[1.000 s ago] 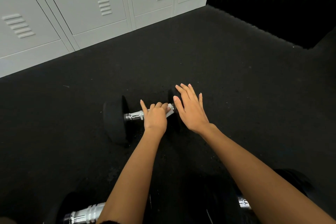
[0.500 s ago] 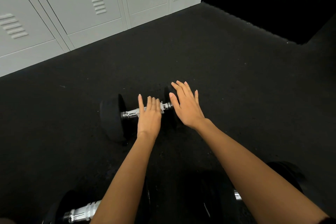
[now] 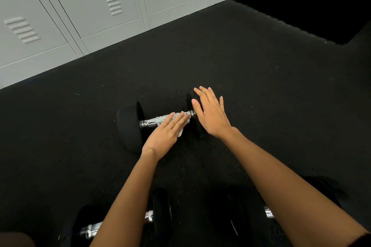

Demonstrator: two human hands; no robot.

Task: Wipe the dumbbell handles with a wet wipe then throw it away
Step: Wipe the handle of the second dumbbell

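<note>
Flat-fingered, my left hand (image 3: 164,136) presses a white wet wipe (image 3: 181,126) onto the chrome handle (image 3: 154,122) of the dumbbell (image 3: 130,126) on the black floor, while my right hand (image 3: 210,114) rests with straight fingers on the weight's right head, steadying it. Best practice, I judge: brace that head and rub along the bar. Its long axis runs left to right between my hands, tilted slightly away on the right.
</note>
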